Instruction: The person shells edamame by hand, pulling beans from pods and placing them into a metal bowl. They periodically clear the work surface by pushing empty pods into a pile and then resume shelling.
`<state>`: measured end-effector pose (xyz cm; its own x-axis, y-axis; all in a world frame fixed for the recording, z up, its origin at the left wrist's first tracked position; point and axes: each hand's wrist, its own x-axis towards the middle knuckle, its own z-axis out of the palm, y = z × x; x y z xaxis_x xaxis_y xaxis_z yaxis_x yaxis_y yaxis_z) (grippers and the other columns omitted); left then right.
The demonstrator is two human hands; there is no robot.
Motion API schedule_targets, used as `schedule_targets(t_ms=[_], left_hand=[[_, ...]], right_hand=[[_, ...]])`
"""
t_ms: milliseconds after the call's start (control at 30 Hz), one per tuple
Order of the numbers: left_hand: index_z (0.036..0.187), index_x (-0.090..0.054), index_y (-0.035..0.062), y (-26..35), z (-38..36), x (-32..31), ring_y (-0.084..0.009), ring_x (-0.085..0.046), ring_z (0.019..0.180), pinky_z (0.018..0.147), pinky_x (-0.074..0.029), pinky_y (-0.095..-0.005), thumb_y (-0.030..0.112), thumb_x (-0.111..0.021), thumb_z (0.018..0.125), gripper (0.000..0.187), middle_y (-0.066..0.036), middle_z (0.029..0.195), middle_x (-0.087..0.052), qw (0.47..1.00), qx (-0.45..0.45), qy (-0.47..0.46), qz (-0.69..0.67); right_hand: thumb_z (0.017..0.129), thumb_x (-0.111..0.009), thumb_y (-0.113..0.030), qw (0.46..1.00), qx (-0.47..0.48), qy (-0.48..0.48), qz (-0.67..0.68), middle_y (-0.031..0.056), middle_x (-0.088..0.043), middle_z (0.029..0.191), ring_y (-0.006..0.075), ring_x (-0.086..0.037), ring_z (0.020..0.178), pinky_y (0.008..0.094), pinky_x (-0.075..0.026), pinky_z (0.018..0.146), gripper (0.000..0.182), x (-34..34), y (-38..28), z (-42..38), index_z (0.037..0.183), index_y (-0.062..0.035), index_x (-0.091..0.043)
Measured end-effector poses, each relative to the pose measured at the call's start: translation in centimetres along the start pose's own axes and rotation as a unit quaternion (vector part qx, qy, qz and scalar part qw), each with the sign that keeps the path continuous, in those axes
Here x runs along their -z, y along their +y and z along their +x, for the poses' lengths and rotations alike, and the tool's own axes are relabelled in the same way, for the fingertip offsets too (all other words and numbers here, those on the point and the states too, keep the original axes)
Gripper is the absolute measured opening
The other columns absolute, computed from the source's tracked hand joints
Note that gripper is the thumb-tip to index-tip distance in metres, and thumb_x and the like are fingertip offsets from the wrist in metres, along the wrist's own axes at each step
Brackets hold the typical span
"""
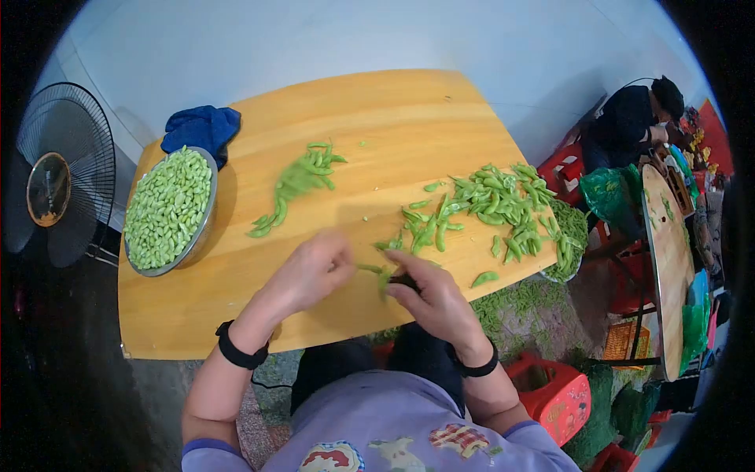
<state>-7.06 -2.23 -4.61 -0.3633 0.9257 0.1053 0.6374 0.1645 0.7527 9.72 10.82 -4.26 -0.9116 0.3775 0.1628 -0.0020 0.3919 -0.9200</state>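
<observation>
Over the front part of the wooden table, my right hand (429, 295) pinches a green pod (383, 277) and a small dark item between thumb and fingers. Just left of it is my left hand (318, 267), fingers curled and blurred; what it holds, if anything, cannot be made out. Beyond my hands lies a small cluster of green pods (279, 214), with a blurred green patch over it. A larger pile of pods (491, 197) spreads to the right of my right hand. The bowl (211, 206) at the left is heaped with shelled green beans (167, 208).
A blue cloth (200, 130) lies behind the bowl. A fan (63, 181) stands at the far left. To the right are a container of pods (572, 228), a red stool (554, 397) and another table (664, 275), with a person (629, 118) seated beyond. Pod shells cover the floor.
</observation>
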Motion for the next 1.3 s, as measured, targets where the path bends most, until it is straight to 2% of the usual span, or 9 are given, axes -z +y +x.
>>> schedule_targets(t_ms=[67,167,200,233,433,500,867,1133,1300], left_hand=[[0.079,-0.052,0.0006,1.8,-0.3,0.0,-0.0146,-0.051,0.062,0.059,-0.042,-0.0277,0.006,-0.06,0.074,0.011,-0.004,0.07,-0.052,1.0,-0.012,-0.001,-0.028],[0.081,-0.054,0.0039,3.0,-0.5,-0.8,-0.0086,-0.049,0.063,0.057,-0.041,-0.0226,0.006,-0.057,0.079,0.005,0.0,0.073,-0.052,0.99,0.081,-0.043,-0.111],[0.083,-0.054,0.0047,3.3,-0.8,-1.6,-0.0062,-0.048,0.063,0.056,-0.039,-0.0201,0.007,-0.056,0.08,0.004,0.001,0.073,-0.052,0.96,0.119,-0.002,-0.254],[0.085,-0.055,0.0055,3.5,-0.9,-2.2,-0.0038,-0.047,0.064,0.055,-0.038,-0.0177,0.007,-0.056,0.082,0.003,0.002,0.073,-0.052,0.906,0.156,0.039,-0.39],[0.084,-0.059,0.0027,4.2,-1.0,-2.2,-0.0025,-0.046,0.059,0.052,-0.036,-0.0158,0.009,-0.058,0.082,0.007,0.002,0.067,-0.054,0.882,0.164,0.079,-0.436],[0.082,-0.06,0.0028,4.2,-1.0,-2.1,-0.0025,-0.045,0.057,0.052,-0.036,-0.0158,0.009,-0.059,0.082,0.007,0.002,0.066,-0.054,0.901,0.15,0.077,-0.399],[0.08,-0.061,0.003,5.7,-0.9,-1.5,-0.0018,-0.045,0.058,0.053,-0.036,-0.017,0.01,-0.061,0.08,0.007,0.004,0.065,-0.053,0.956,0.096,0.061,-0.27],[0.08,-0.061,0.0005,6.6,-0.7,-1.3,-0.0076,-0.052,0.069,0.065,-0.042,-0.0224,0.01,-0.063,0.078,0.01,-0.001,0.071,-0.059,0.974,0.078,0.047,-0.208],[0.078,-0.062,0.0011,6.2,-0.7,-1.7,-0.0066,-0.05,0.063,0.058,-0.04,-0.0216,0.009,-0.062,0.077,0.008,-0.001,0.067,-0.057,0.97,0.072,0.039,-0.227]], right_hand=[[0.078,-0.061,-0.013,0.994,0.067,-0.007,-0.086,0.0214,-0.057,0.081,0.0353,-0.056,0.076,0.0375,-0.044,0.066,0.027,-0.4,-0.1,0.2,0.099,0.0025,-0.054],[0.078,-0.061,-0.014,0.997,0.02,-0.007,-0.08,0.0196,-0.057,0.077,0.0349,-0.055,0.073,0.0361,-0.044,0.065,0.025,-0.2,-1.0,-0.1,0.095,0.003,-0.055],[0.078,-0.061,-0.014,0.997,0.016,-0.005,-0.081,0.0196,-0.057,0.077,0.0349,-0.055,0.073,0.0361,-0.044,0.065,0.025,-0.3,-1.0,-0.2,0.095,0.003,-0.055],[0.078,-0.061,-0.013,0.999,-0.011,-0.003,-0.049,0.0175,-0.057,0.074,0.0307,-0.055,0.071,0.0341,-0.043,0.064,0.023,-0.4,-1.0,-0.4,0.094,0.003,-0.056],[0.082,-0.06,-0.012,0.982,-0.104,-0.05,0.151,0.0074,-0.057,0.077,0.0114,-0.051,0.072,0.0248,-0.042,0.064,0.023,0.1,-1.1,-1.1,0.099,0.002,-0.056],[0.082,-0.06,-0.012,0.962,-0.129,-0.08,0.228,0.0052,-0.057,0.079,0.0081,-0.049,0.074,0.023,-0.041,0.064,0.023,0.9,-1.1,-1.0,0.101,0.0016,-0.056],[0.08,-0.061,-0.012,0.988,-0.03,-0.141,0.05,0.0097,-0.056,0.077,0.0162,-0.052,0.07,0.0278,-0.042,0.064,0.019,2.1,-1.3,0.1,0.091,0.0013,-0.055],[0.078,-0.063,-0.012,0.988,-0.028,-0.144,0.051,0.01,-0.053,0.069,0.0183,-0.05,0.065,0.0302,-0.04,0.059,0.017,2.4,-1.1,0.1,0.085,0.0019,-0.056],[0.077,-0.063,-0.011,0.987,-0.035,-0.148,0.051,0.0102,-0.051,0.066,0.0172,-0.049,0.064,0.0296,-0.039,0.058,0.017,2.7,-1.7,0.1,0.085,0.0021,-0.056]])
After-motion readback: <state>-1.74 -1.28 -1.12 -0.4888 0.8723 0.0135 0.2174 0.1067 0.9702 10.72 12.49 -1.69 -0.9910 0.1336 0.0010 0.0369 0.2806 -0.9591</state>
